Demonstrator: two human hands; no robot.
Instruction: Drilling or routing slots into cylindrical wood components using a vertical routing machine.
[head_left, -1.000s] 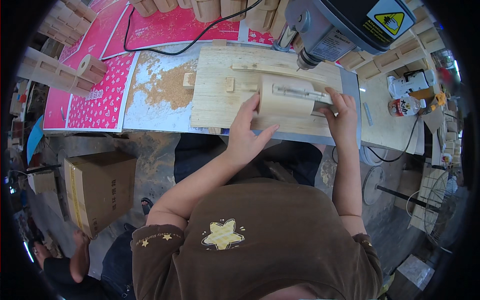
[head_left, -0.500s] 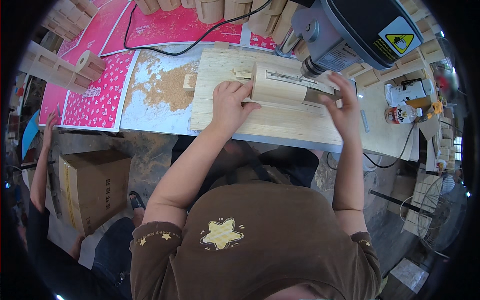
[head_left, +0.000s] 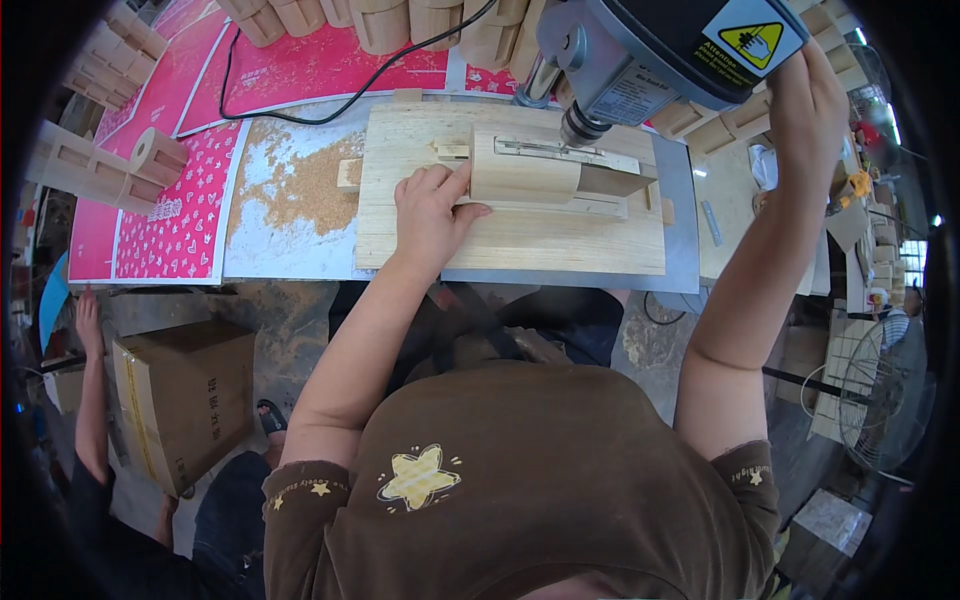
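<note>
Basically, left hand (head_left: 433,208), half open, touched the wooden block (head_left: 525,178) without gripping it. Right hand (head_left: 808,105) reached beside the drill press (head_left: 650,60); fingers hidden, couldn't tell grip.

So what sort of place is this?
Probably a small woodworking workshop: there's a grey-and-black drill press with a metal chuck, loose tan sawdust, and a row of pale, rounded wooden pieces.
</note>
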